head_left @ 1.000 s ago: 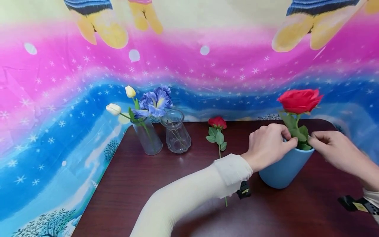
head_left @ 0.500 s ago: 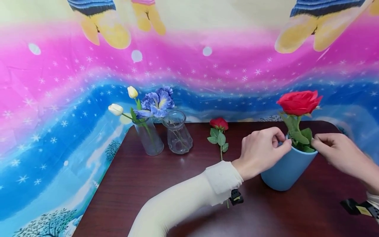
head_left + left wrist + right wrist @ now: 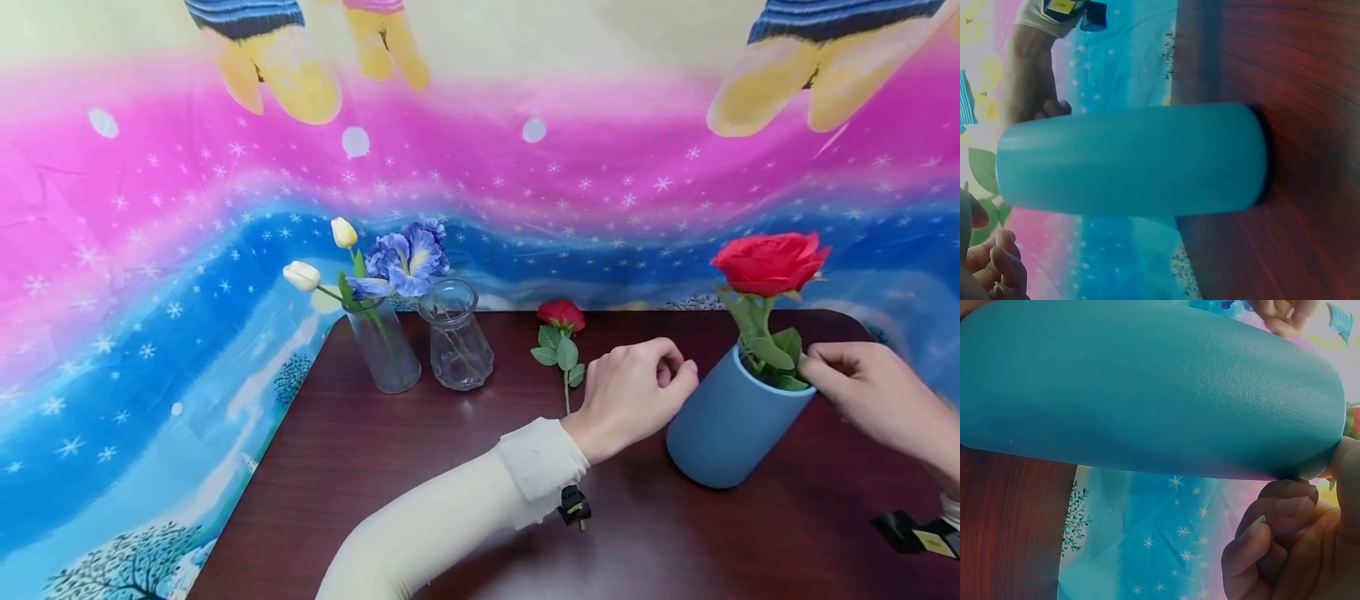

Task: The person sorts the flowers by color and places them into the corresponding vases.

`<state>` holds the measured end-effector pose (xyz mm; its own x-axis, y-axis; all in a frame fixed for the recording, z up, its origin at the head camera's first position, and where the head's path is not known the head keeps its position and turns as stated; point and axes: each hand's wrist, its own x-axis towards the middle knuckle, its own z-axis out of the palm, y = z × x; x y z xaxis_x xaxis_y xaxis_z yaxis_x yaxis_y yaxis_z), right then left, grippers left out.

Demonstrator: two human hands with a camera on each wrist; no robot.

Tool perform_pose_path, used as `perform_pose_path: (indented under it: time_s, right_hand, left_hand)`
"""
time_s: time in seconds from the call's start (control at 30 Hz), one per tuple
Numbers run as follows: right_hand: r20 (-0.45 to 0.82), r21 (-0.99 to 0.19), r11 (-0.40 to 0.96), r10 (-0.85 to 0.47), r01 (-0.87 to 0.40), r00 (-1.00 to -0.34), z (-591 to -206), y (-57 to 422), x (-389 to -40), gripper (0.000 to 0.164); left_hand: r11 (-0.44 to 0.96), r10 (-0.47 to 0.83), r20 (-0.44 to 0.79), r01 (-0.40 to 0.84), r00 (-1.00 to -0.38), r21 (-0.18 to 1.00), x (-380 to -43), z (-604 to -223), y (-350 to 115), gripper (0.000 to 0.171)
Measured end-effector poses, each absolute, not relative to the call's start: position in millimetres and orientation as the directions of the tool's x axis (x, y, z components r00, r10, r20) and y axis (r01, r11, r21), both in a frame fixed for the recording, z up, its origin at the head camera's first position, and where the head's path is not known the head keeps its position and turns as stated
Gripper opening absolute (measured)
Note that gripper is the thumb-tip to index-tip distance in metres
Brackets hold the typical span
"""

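Observation:
A tall blue vase [image 3: 738, 429] stands on the table with a large red rose [image 3: 771, 262] upright in it, its green leaves [image 3: 772, 352] bunched at the mouth. My right hand [image 3: 873, 385] pinches the vase's rim on the right side. In the right wrist view the thumb lies over the rim, and curled fingers [image 3: 1279, 515] sit against the outer wall. Left of the vase my left hand [image 3: 633, 396] hovers with loosely curled fingers and nothing in them. A second red rose [image 3: 561, 315] lies on the table, its lower stem hidden behind my left arm.
At the back left, a clear cylinder vase [image 3: 386, 358] holds white tulips [image 3: 302, 275] and a blue iris [image 3: 408, 258]. Beside it stands a flared glass vase [image 3: 461, 358]. A printed cloth [image 3: 487, 183] hangs behind the dark wooden table [image 3: 360, 467].
My left hand has let go at the vase's mouth and drawn back to the left. The right hand stays at the rim, and the rose remains upright in the vase.

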<state>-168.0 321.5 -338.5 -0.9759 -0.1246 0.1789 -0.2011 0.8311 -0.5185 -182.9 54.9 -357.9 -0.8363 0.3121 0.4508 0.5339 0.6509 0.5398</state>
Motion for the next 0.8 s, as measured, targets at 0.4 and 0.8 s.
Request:
perform_pose_path:
  time_s: [0.4,0.8]
  right_hand:
    - [0.170,-0.537,0.819,-0.129,-0.201,-0.977,-340.6,322.7,-167.7,0.040]
    - [0.175,-0.538,0.819,-0.124,-0.200,-0.977,-339.6,322.4,-167.6,0.040]
  left_hand:
    - [0.671,0.223,0.378,0.422,-0.899,0.609,-200.5,-383.8,34.7,0.021]
    - [0.745,0.141,0.204,0.240,-0.969,0.622,-230.0,-414.7,6.0,0.029]
